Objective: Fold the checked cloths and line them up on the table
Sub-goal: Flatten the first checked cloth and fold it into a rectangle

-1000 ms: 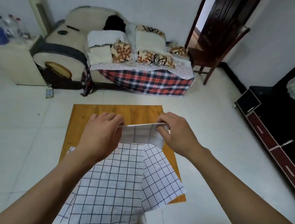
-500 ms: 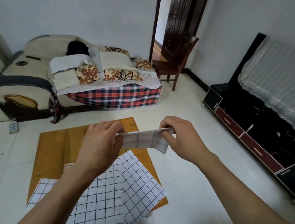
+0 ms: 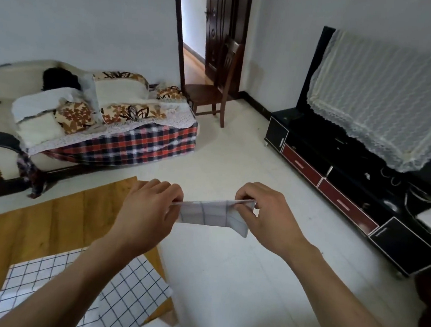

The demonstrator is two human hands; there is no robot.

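A black TV cabinet (image 3: 362, 199) with red drawer fronts runs along the right wall, a lace-covered screen (image 3: 386, 100) standing on it. At the left, a sofa (image 3: 123, 134) draped in a red plaid cover carries several flowered cushions (image 3: 75, 117). A wooden chair (image 3: 215, 95) stands by the open doorway. The low wooden bench (image 3: 39, 228) sits at lower left on the pale floor, and unfolded checked cloths (image 3: 130, 294) lie spread over its near end (one corner hangs past the edge). Both forearms reach forward, raised above the floor to the right of the bench. The left hand (image 3: 147, 214) and the right hand (image 3: 269, 220) hold a small folded checked cloth (image 3: 212, 212) stretched between them, fingers of each clamped on one end.
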